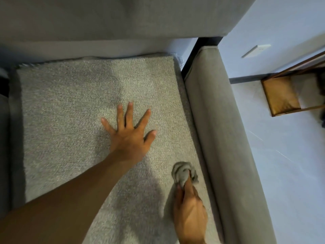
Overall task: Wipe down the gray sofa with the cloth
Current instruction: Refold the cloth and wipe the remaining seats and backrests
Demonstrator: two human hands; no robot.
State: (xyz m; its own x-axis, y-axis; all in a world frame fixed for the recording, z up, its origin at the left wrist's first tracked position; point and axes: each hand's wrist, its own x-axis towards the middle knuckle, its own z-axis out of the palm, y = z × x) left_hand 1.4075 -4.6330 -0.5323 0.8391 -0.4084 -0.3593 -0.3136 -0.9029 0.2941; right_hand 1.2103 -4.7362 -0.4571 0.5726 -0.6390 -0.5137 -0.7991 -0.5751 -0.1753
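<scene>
The right hand (190, 213) grips a wadded cloth (183, 173), thumb and fingers pinching it against the gray sofa (219, 129) near the seat's right edge, just beside the armrest (211, 95). The left hand (131, 136) lies flat, fingers spread, holding nothing, near the middle of the plush seat cover (70, 120). The likely trouble is that so tight a wad touches little fabric, so strokes may leave strips unwiped, especially along the seam by the armrest. A hard drag could also ruck the cover.

Dim, cool indoor light; soft shadows across sofa (61, 120); wide-angle bending at edges; slight overall softness.
</scene>
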